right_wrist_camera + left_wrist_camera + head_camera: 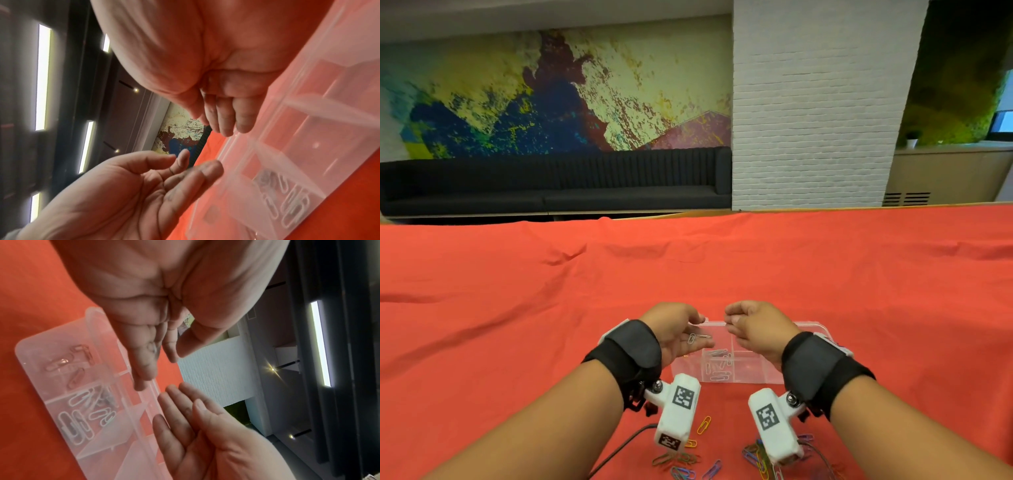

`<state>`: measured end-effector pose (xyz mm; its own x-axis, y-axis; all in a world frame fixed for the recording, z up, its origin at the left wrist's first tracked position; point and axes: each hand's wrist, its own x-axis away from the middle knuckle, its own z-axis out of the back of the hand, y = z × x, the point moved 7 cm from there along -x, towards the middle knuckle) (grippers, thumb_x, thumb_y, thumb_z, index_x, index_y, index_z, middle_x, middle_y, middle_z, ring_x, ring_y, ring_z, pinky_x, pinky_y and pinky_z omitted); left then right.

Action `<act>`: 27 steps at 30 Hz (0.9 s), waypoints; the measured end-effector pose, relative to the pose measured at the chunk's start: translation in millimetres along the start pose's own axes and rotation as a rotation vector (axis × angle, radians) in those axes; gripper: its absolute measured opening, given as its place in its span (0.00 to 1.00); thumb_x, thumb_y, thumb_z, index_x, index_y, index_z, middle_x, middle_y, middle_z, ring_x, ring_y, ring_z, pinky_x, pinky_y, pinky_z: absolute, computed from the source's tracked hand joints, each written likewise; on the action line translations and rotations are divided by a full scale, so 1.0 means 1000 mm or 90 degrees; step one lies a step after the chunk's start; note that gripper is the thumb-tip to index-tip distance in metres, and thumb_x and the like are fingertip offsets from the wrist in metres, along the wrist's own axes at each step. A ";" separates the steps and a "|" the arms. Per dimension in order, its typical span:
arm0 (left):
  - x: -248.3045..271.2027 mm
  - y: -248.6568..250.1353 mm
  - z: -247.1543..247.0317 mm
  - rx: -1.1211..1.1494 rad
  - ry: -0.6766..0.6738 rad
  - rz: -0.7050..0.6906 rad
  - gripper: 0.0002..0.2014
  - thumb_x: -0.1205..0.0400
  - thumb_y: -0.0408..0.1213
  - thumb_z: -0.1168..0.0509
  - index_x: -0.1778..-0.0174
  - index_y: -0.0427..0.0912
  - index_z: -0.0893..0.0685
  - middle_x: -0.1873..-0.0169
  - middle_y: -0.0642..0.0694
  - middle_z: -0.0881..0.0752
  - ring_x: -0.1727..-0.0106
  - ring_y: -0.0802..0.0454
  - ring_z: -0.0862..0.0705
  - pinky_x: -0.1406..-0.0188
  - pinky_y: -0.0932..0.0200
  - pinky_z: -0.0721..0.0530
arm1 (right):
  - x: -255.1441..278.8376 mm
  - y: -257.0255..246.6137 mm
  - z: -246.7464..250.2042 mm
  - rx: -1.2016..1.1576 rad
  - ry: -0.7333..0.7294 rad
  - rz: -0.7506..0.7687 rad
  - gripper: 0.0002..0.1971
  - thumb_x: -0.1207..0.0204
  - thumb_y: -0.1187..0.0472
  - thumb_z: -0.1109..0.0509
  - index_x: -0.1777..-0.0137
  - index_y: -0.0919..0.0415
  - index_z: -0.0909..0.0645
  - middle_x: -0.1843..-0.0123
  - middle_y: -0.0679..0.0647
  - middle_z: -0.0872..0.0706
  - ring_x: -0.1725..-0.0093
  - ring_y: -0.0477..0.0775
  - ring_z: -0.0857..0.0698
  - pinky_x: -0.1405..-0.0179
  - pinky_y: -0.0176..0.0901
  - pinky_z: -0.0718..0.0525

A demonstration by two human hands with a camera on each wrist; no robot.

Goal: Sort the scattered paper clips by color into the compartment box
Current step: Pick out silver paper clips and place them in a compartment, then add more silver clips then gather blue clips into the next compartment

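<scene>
The clear compartment box (804,329) lies on the red cloth, under both hands. One near compartment holds several white paper clips (717,366); the left wrist view shows these white clips (86,410) and some pink clips (68,360) in the neighbouring compartment. My left hand (695,329) hovers palm-up over the box's left end, fingers straight, with a white clip (697,338) lying loose on them. My right hand (732,323) hangs a little to its right above the box, fingers loosely curled. Nothing shows between the right hand's fingers (226,126). Scattered coloured clips (688,459) lie near me.
A second heap of coloured clips (760,455) lies at the front right, partly behind the wrist camera. A black cable (619,452) runs across the cloth at the front left. The red cloth (517,308) stretches bare beyond the box to the table's far edge.
</scene>
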<state>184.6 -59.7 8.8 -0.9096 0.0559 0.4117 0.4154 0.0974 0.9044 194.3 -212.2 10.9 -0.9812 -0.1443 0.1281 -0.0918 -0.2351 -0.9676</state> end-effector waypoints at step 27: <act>0.073 -0.065 -0.077 -0.979 -0.223 -0.402 0.19 0.24 0.47 0.30 0.36 0.61 0.16 0.50 0.56 0.12 0.51 0.56 0.15 0.49 0.60 0.18 | 0.123 0.066 0.054 0.697 -0.139 0.019 0.16 0.31 0.59 0.28 0.43 0.45 0.17 0.56 0.45 0.14 0.57 0.46 0.18 0.59 0.38 0.22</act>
<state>90.3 -138.4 -11.5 -0.7836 0.6096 0.1197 -0.5685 -0.7813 0.2577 76.4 -297.7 -25.7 -0.9201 -0.3038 0.2474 0.2351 -0.9333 -0.2714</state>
